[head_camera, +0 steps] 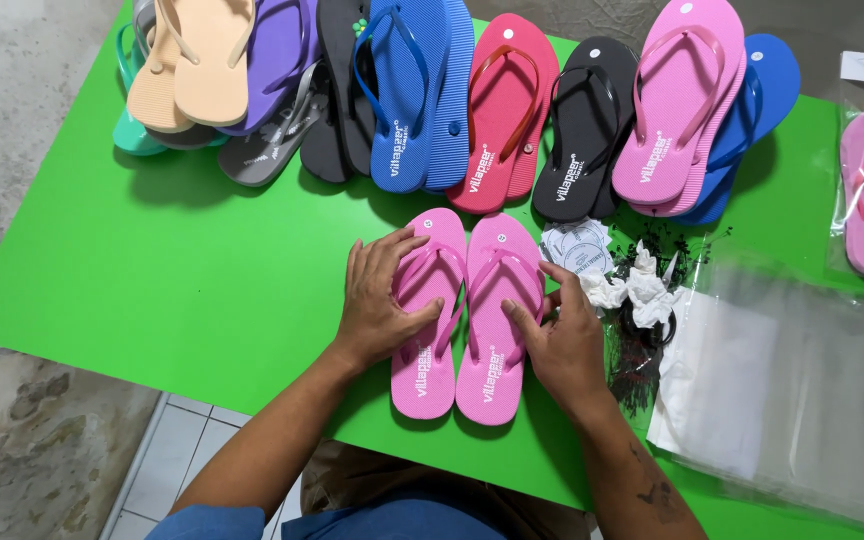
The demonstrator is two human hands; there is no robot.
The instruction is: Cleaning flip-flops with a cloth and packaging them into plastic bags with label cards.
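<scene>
done: I've got the pink flip-flop pair [467, 315] lined up side by side
hands: left hand [380, 300] and right hand [559, 340] lie flat, pressing them
left: looks like clear bags [802, 390] untouched so far

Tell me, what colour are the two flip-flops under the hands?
Pink flip-flops, straps pink too, seen clearly in the head view.

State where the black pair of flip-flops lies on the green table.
In the head view, the black pair of flip-flops lies in the far row on the green table, right of centre, between the red pair and the pink pair.
</scene>
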